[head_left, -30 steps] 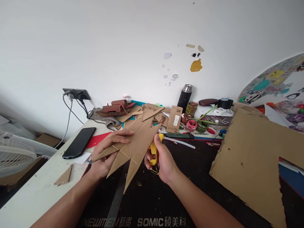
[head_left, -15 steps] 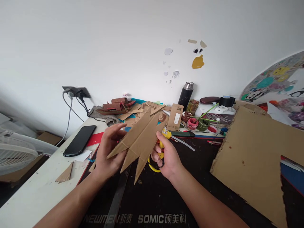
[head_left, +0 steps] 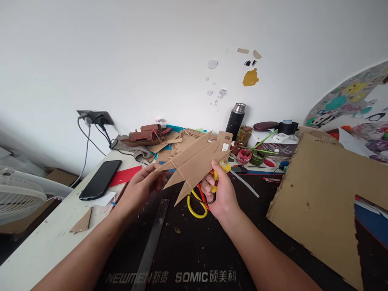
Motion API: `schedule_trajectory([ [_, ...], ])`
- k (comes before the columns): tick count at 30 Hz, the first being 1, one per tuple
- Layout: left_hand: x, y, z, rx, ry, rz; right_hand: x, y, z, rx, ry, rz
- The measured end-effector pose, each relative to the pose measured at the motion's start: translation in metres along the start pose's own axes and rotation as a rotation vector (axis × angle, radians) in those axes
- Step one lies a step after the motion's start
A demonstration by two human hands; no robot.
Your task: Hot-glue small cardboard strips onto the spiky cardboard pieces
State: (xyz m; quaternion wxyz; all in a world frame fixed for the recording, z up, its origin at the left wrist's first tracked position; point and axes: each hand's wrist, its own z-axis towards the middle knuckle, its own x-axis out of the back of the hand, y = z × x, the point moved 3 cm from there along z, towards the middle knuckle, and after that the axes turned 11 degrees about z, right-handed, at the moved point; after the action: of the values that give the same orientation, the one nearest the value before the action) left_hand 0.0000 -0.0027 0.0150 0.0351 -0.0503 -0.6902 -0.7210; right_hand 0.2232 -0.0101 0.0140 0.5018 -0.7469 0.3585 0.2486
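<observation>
cardboard cutout (head_left: 194, 161), jagged with points at both ends, is held in the air above the dark mat (head_left: 182, 247), its broad face tipped up toward the person, probably so its edges can be watched. on the mat, nearest the person, lies a metal ruler (head_left: 154, 232), left of centre and within easy reach. the hands grip the cutout from two sides: the left hand (head_left: 141, 186) pinches one narrow point, seemingly to steady it where there is little material to hold. the right hand (head_left: 223, 192) sets its thumb on the opposite edge, fingers curled around a yellow tool (head_left: 225, 166), so it carries both at once. yellow and red loops (head_left: 198, 216) show below; i cannot tell whether they belong to that tool. leftward, a phone (head_left: 100, 180) lies on the white surface (head_left: 57, 238); rightward is a large cardboard sheet (head_left: 321, 190), apparently set beside the working arm. beyond, cardboard scraps (head_left: 186, 139) are heaped by a model boat (head_left: 145, 137), and paint pots (head_left: 244, 156) and a black flask (head_left: 235, 122) stand near the wall (head_left: 151, 60), likely out of the arms' way.
</observation>
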Motion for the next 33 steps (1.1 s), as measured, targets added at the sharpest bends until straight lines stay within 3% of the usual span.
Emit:
schedule_trajectory([
  [3, -0.006, 0.002, -0.002, 0.094, -0.198, 0.016, -0.002, -0.007, -0.002, 0.092, 0.032, -0.006],
  [6, -0.009, 0.006, -0.005, 0.097, -0.278, 0.040, -0.004, -0.012, -0.003, 0.170, 0.049, -0.043],
  [15, 0.002, -0.001, -0.008, 0.145, -0.245, 0.192, -0.005, -0.010, -0.007, 0.191, 0.055, -0.063],
  [22, 0.000, 0.006, -0.009, 0.103, -0.333, 0.254, -0.003, -0.010, -0.003, 0.183, 0.067, -0.047],
  [33, 0.001, 0.005, -0.007, 0.104, -0.365, 0.256, -0.005, -0.011, -0.005, 0.184, 0.058, -0.027],
])
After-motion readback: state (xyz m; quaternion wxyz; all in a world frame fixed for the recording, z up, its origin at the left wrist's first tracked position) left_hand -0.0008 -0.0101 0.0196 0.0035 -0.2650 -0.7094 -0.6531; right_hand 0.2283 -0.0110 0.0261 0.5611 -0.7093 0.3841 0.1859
